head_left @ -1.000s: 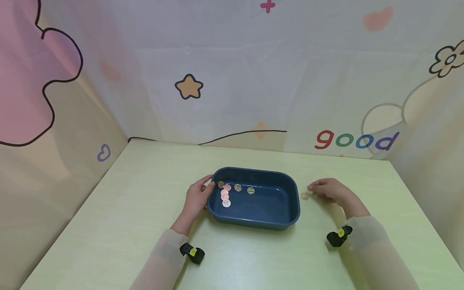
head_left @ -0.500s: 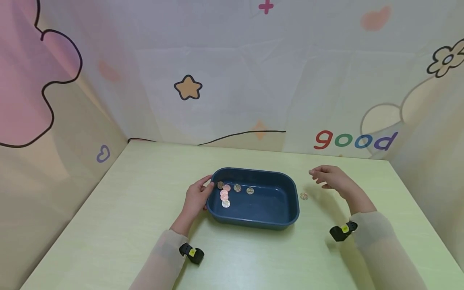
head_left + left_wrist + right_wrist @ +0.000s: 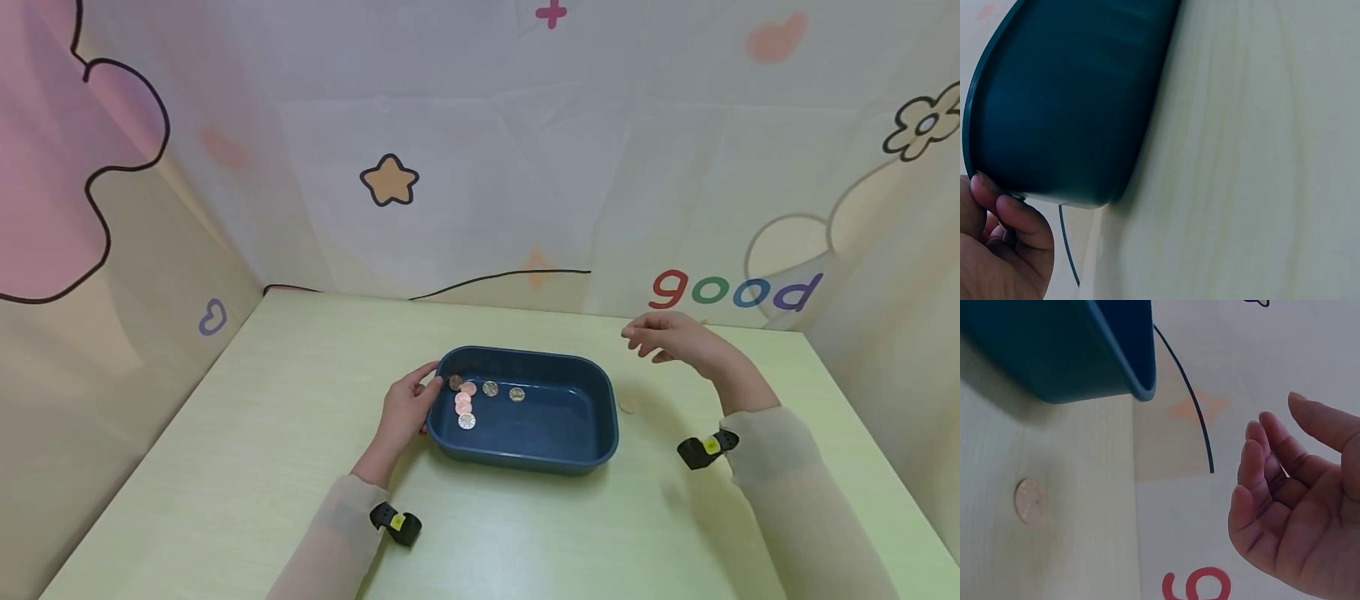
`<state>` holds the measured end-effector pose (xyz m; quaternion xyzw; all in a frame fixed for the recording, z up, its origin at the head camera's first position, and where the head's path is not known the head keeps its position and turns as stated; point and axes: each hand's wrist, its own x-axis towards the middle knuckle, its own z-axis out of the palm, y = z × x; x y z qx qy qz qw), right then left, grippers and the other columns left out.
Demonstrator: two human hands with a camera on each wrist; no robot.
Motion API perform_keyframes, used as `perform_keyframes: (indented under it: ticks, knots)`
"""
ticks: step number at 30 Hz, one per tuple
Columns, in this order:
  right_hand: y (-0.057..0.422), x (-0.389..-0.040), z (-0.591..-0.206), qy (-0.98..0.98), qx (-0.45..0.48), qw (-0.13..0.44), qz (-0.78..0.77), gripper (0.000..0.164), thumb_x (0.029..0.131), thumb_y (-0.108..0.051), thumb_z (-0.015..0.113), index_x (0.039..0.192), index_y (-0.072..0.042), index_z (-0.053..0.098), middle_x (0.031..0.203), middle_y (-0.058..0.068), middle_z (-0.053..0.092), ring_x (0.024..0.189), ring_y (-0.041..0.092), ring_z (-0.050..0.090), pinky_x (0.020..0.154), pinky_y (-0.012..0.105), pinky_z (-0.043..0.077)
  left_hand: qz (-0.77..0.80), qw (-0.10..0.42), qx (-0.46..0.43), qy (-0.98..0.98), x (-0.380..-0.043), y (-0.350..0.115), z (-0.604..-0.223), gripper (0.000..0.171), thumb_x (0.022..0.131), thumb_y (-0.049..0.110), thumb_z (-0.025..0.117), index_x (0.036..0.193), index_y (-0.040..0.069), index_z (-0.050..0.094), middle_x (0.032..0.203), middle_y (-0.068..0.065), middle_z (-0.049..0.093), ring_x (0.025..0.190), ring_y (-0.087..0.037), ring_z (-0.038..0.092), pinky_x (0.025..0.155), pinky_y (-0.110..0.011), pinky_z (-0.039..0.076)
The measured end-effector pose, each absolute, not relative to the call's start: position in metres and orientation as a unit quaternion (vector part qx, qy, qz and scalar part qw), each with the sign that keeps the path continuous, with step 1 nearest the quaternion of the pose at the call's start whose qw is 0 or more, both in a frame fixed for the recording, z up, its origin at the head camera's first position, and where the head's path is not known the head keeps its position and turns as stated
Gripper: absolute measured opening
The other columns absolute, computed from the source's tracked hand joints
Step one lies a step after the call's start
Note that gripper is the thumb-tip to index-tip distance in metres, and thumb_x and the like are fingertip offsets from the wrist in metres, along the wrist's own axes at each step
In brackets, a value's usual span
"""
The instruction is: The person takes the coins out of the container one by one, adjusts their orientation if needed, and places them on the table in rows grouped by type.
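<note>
A dark blue plastic basin (image 3: 525, 465) stands on the table, several coins lying toward its left end. Among them are pink-tinted coins (image 3: 463, 400) in a short row, a silver-looking coin (image 3: 467, 422) and another coin (image 3: 517, 395) farther right. My left hand (image 3: 405, 408) grips the basin's left wall, thumb at the rim; the left wrist view shows its fingertips (image 3: 1013, 209) at the edge. My right hand (image 3: 675, 340) is raised beyond the basin's right end, fingers loosely bent around nothing. Below it, a single coin (image 3: 1029, 501) lies flat on the table beside the basin.
The pale wooden table (image 3: 247, 467) ends at a printed cloth backdrop (image 3: 480, 208) behind and at both sides. A black wrist camera (image 3: 396, 523) sits on the left sleeve, and a matching camera (image 3: 707, 448) on the right.
My right hand has risen away from the coin on the table, moving up and toward the backdrop, its fingers loosening. The left hand, basin and coins stay in place.
</note>
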<state>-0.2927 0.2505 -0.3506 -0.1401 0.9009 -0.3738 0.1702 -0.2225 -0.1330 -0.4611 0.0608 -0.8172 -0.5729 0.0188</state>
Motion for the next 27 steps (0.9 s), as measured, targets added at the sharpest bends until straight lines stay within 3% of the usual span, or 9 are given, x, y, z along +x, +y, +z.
perform_keyframes:
  ticks: [11,17,27]
  knots:
    - [0.235,-0.299,-0.338,0.899,-0.182,0.21,-0.339,0.045,0.105,-0.032,0.055,0.133,0.003,0.058,0.117,0.014,0.067,0.107,0.027,0.063,0.097,0.046,0.056,-0.57,0.011,0.067,-0.819,-0.222,-0.133,-0.462,0.041,0.104,0.019,0.058,0.143,0.006,0.059,0.062,0.003,0.043,0.04,-0.008,0.041,0.043,-0.021,0.038]
    - [0.225,-0.3,-0.333,0.892,-0.201,0.225,-0.335,0.039,0.105,-0.029,0.056,0.129,0.001,0.061,0.115,0.011,0.067,0.104,0.024,0.064,0.094,0.044,0.056,-0.566,0.012,0.069,-0.821,-0.222,-0.133,-0.46,0.041,0.104,0.018,0.058,0.143,0.006,0.059,0.062,0.003,0.043,0.041,-0.008,0.041,0.044,-0.02,0.037]
    - [0.201,-0.301,-0.337,0.888,-0.203,0.258,-0.321,0.041,0.103,-0.032,0.059,0.128,0.0,0.064,0.119,0.02,0.069,0.108,0.029,0.065,0.094,0.043,0.057,-0.568,0.01,0.065,-0.82,-0.222,-0.134,-0.461,0.041,0.104,0.019,0.058,0.143,0.007,0.059,0.06,0.004,0.043,0.039,-0.008,0.041,0.043,-0.02,0.037]
